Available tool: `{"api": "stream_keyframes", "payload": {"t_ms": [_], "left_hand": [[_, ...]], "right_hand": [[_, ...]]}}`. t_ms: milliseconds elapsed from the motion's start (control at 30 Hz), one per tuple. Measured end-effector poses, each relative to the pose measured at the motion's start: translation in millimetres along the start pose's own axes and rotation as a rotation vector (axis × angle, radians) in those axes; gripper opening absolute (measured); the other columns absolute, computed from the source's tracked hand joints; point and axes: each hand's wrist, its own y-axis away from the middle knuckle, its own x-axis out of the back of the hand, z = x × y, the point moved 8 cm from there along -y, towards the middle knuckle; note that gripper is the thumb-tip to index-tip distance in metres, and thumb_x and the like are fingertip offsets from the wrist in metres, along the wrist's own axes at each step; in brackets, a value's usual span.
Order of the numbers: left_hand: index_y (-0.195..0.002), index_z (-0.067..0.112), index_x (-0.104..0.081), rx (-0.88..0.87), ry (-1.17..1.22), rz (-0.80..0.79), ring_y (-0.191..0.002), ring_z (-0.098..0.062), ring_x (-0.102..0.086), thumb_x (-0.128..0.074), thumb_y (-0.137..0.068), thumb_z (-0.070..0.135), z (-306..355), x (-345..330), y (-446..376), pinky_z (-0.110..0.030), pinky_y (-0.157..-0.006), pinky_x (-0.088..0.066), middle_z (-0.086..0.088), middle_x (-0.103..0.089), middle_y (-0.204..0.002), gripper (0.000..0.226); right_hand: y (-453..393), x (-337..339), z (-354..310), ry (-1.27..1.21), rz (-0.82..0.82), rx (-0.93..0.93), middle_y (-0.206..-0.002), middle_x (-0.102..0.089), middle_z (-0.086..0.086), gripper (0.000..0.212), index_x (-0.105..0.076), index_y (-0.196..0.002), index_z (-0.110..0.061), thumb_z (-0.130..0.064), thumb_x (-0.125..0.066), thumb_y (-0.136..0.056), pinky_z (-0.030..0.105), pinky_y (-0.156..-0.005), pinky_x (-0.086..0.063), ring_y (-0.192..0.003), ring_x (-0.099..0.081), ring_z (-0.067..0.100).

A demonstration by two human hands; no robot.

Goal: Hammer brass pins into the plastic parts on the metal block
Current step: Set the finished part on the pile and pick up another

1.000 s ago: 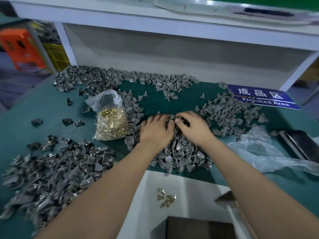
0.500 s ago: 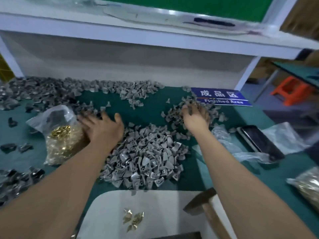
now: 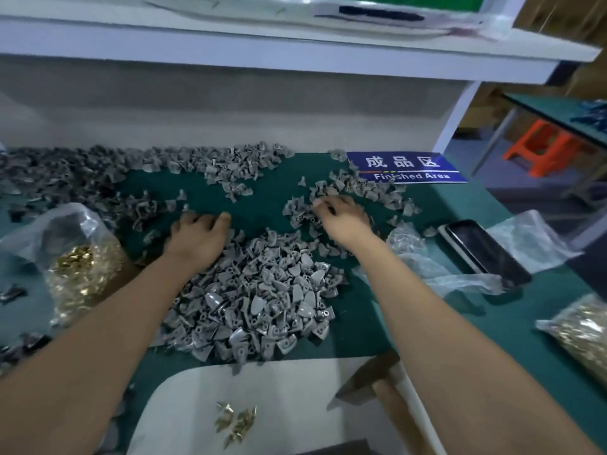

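A big heap of grey plastic parts (image 3: 259,303) lies on the green mat in front of me. My left hand (image 3: 197,238) rests palm down at the heap's far left edge, fingers curled onto the mat. My right hand (image 3: 345,215) lies on a smaller scatter of grey parts (image 3: 361,192) to the right, fingers bent into them; whether it holds any is hidden. A few loose brass pins (image 3: 235,421) lie on the white board (image 3: 295,405) near me. A hammer (image 3: 371,385) lies at that board's right edge. A dark block's top edge (image 3: 335,446) shows at the bottom.
A plastic bag of brass pins (image 3: 82,267) stands at the left, another bag of pins (image 3: 581,333) at the right. A black phone (image 3: 483,251) lies on clear plastic wrap. A blue "Finished Area" sign (image 3: 407,167) sits at the back. More grey parts (image 3: 98,172) line the back wall.
Both hands moved apart from the centre of the heap, the left one toward the left, the right one onto the right-hand scatter. The camera view swung to the right.
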Motion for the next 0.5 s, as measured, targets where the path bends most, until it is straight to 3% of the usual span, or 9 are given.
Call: {"api": "stream_keyframes", "payload": {"t_ms": [133,200,367,500], "left_hand": [[-0.147,0.026,-0.046,-0.148,0.052,-0.066,-0.143,-0.033,-0.033,-0.026,-0.102,0.061,26,-5,32,-0.049,-0.117,-0.028,-0.011,-0.042,-0.152,0.061],[-0.146,0.031,-0.048,-0.205,0.019,-0.097,-0.137,-0.033,-0.04,-0.028,-0.097,0.066,31,-3,52,-0.05,-0.114,-0.034,-0.01,-0.048,-0.146,0.063],[-0.144,0.022,-0.052,-0.281,0.066,-0.041,-0.134,-0.03,-0.045,-0.04,-0.104,0.049,29,12,97,-0.043,-0.113,-0.037,-0.011,-0.052,-0.143,0.049],[-0.141,0.018,-0.054,-0.336,0.132,0.031,-0.135,-0.024,-0.045,-0.042,-0.106,0.037,28,22,132,-0.035,-0.111,-0.033,-0.009,-0.051,-0.143,0.042]], "right_hand": [[32,-17,-31,-0.126,-0.118,0.137,-0.145,-0.055,0.008,0.058,-0.06,-0.139,-0.025,-0.063,-0.036,-0.103,0.037,-0.102,-0.041,-0.132,-0.051,0.029],[52,-24,-46,-0.118,-0.158,0.191,-0.139,-0.06,0.009,0.059,-0.06,-0.139,-0.021,-0.062,-0.036,-0.104,0.033,-0.092,-0.04,-0.126,-0.056,0.028],[97,-20,-69,-0.078,-0.166,0.273,-0.143,-0.057,0.009,0.048,-0.061,-0.139,-0.02,-0.05,-0.043,-0.106,0.042,-0.112,-0.04,-0.134,-0.049,0.028],[139,-16,-80,-0.051,-0.16,0.379,-0.14,-0.056,0.006,0.039,-0.059,-0.14,-0.021,-0.037,-0.045,-0.107,0.038,-0.109,-0.04,-0.131,-0.05,0.024]]}}
